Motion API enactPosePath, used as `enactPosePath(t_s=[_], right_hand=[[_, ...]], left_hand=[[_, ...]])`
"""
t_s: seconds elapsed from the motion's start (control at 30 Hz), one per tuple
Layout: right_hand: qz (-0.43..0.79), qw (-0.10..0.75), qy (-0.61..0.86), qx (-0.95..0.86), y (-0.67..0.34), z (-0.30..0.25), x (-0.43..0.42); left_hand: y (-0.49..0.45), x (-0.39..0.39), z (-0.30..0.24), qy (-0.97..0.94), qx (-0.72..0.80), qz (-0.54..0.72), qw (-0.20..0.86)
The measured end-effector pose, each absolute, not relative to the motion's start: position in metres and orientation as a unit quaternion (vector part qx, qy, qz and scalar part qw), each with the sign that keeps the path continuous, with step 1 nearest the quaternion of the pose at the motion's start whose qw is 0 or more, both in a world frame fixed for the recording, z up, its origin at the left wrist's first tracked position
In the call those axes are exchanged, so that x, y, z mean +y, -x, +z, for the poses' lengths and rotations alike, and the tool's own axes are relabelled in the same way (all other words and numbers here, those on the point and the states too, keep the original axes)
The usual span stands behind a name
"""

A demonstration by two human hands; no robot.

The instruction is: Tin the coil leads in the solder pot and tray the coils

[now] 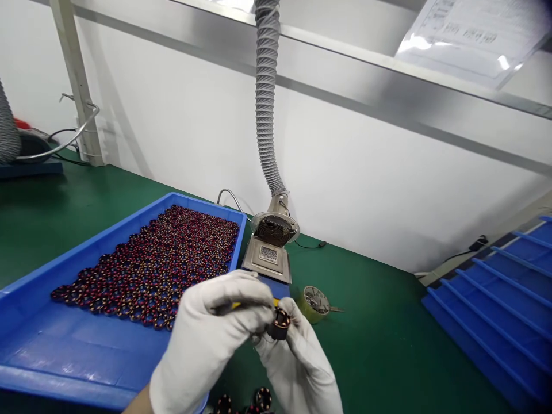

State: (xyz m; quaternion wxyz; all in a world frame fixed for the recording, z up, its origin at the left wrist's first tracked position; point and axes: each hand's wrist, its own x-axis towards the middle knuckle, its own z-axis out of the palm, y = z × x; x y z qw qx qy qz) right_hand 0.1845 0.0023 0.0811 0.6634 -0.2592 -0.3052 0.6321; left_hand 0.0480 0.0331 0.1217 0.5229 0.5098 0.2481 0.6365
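Observation:
Both of my hands wear white gloves and meet above the green table. Between them is a small black ring-shaped coil with copper-coloured spots round its rim. My left hand, its fingertips dark with dirt, pinches the coil from the left. On the other side my right hand grips it between thumb and fingers. A few more black coils lie below my hands at the bottom edge. To the left, a blue tray carries rows of many similar rings.
Behind my hands stands a metal heating plate device under a round fume hood on a grey flexible duct. A yellowish round tin with grey residue sits to its right. Blue ribbed trays occupy the right side. A metal shelf runs overhead.

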Motion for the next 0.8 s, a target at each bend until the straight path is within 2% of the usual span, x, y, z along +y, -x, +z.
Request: enactPosePath(t_s=[0.07, 0.13, 0.23, 0.47, 0.6, 0.8], right_hand=[[0.643, 0.658, 0.250, -0.302, -0.186, 0.082, 0.002], [0.640, 0.663, 0.246, -0.300, -0.187, 0.083, 0.002], [0.620, 0.676, 0.257, -0.305, -0.187, 0.082, 0.003], [0.558, 0.702, 0.275, -0.346, -0.189, 0.071, 0.017], [0.363, 0.762, 0.335, -0.419, -0.189, 0.073, 0.017], [-0.015, 0.789, 0.417, -0.451, -0.160, 0.068, 0.011]], left_hand=[[-0.041, 0.036, 0.121, -0.519, 0.289, 0.622, 0.509], [-0.037, 0.040, 0.122, -0.585, 0.333, 0.551, 0.492], [-0.041, 0.045, 0.124, -0.680, 0.302, 0.464, 0.481], [-0.047, 0.038, 0.120, -0.630, 0.241, 0.567, 0.474], [-0.039, 0.038, 0.116, -0.546, 0.258, 0.634, 0.484], [-0.066, 0.041, 0.110, -0.505, 0.238, 0.485, 0.673]])
